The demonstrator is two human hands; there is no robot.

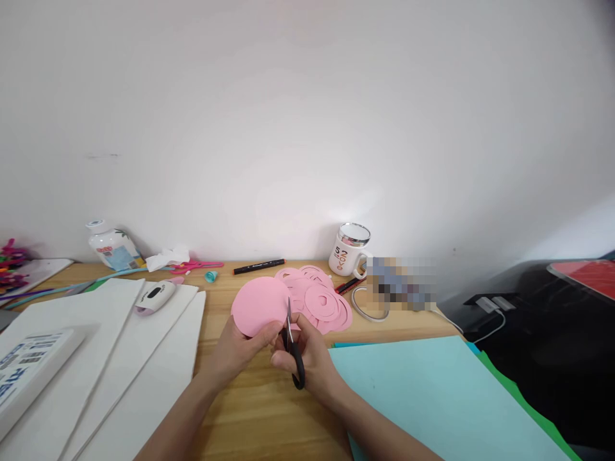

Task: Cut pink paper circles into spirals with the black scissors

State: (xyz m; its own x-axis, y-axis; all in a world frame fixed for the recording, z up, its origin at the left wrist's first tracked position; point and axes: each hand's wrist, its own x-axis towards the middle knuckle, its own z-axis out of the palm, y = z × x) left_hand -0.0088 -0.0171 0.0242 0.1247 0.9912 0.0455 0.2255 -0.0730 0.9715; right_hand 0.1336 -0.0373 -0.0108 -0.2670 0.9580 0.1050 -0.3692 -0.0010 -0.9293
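Between my thumb and fingers, my left hand (245, 346) grips a pink paper circle (262, 304) by its lower edge. My right hand (307, 355) is closed around the black handles of a pair of scissors (296, 365). The blades point up and lie at the circle's right edge; I cannot tell whether they are cutting into it. Just behind and to the right lies a heap of pink paper cutouts (321, 301), with rings and swirls among them.
White boards (158, 390) lie at left with a white device (154, 297) on top. Teal paper (408, 390) covers the right. Along the wall stand a bottle (115, 248), pink scissors (202, 264), a marker (259, 266) and a mug (346, 256). A cable loop (358, 310) lies near the mug.
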